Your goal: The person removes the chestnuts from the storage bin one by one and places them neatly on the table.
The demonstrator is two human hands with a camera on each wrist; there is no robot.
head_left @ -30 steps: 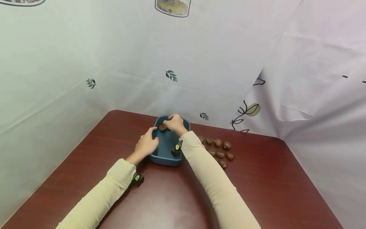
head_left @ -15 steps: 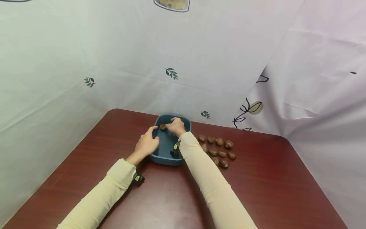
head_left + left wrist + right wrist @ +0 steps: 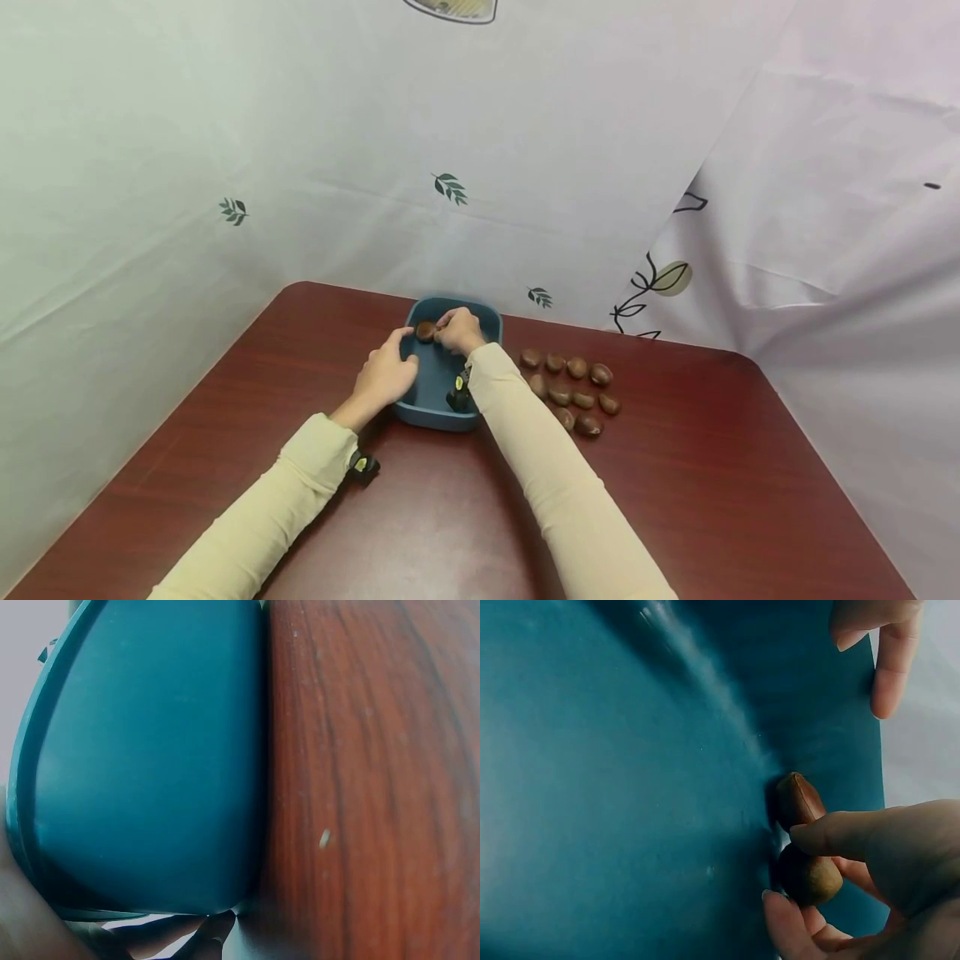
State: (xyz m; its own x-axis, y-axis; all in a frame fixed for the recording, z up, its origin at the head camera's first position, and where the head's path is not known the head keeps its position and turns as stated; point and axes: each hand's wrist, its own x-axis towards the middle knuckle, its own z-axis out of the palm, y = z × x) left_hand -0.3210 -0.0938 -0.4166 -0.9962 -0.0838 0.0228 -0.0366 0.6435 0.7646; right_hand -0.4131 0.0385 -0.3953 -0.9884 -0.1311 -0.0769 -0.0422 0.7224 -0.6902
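A blue rectangular tray (image 3: 435, 421) sits near the far edge of the table. At its left side my left hand (image 3: 384, 372) holds the wall, with some of its fingers (image 3: 894, 667) hooked over the rim. My right hand (image 3: 459, 330) is inside the tray at the far end. In the right wrist view its thumb and fingers pinch a round brown chestnut (image 3: 810, 877) low against the tray's wall. Another chestnut (image 3: 798, 799) lies right beside it, close to the thumb tip. Only one chestnut (image 3: 425, 332) shows clearly from the head view; the hand covers the pinched one.
Several chestnuts (image 3: 560, 394) lie in rough rows on the dark red table (image 3: 697, 483), just right of the tray. My right forearm passes over the table close to them. A white printed cloth (image 3: 360, 150) hangs behind the far edge.
My right hand has shifted slightly right and nearer to me inside the tray. The left hand keeps its place on the tray. The head view has tilted down a little.
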